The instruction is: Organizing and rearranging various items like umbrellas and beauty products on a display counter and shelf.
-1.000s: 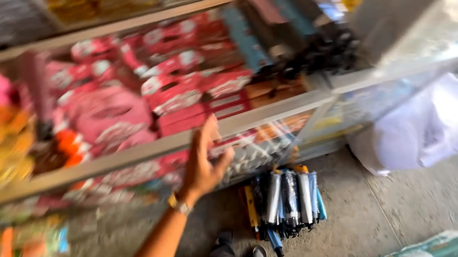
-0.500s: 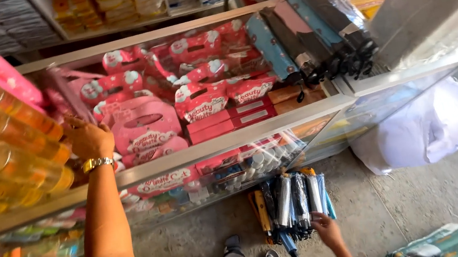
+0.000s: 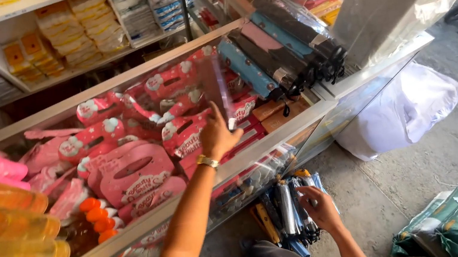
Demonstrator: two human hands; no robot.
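Since half a second ago your left hand (image 3: 219, 138) has swung from the bottles on your left across to the middle of the glass display counter (image 3: 300, 121), and it now pinches a clear, folded plastic sleeve (image 3: 217, 88) that stands up above your fingers. Your right hand (image 3: 319, 208) curls loosely over the bundle of plastic-wrapped folding umbrellas (image 3: 289, 210) on the concrete floor; whether it truly grasps one, I cannot tell. The thin sleeve could slip or buckle onto the pink packets (image 3: 134, 179) just below your grip.

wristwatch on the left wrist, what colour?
Gold wristwatch, just below the left hand; head view shows it.
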